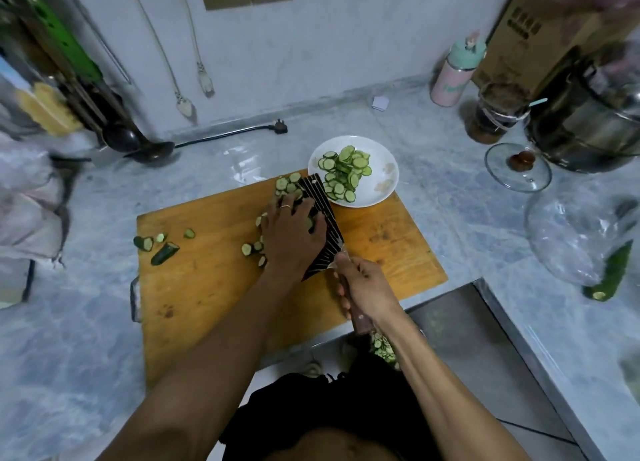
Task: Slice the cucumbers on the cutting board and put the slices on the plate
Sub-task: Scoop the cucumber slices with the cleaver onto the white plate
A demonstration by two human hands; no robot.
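Right hand (363, 287) grips wooden-handled ribbed dark cleaver (322, 225); left hand (294, 232), fingers spread, presses green cucumber slices (289, 185) against blade on orange wooden cutting board (207, 287). White round plate (384, 170) adjacent.

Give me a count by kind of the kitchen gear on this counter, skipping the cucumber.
Cutting board: 1
Knife: 1
Plate: 1
Glass lid: 1
Steel pot: 1
Flask: 1
Jar: 1
Ladle: 1
Total: 8

Matt, scuffed wooden cutting board (381, 239); glossy white ceramic plate (382, 164); ridged dark cleaver blade (320, 197); polished marbled countertop (86, 322); clear glass lid (517, 168) at right.
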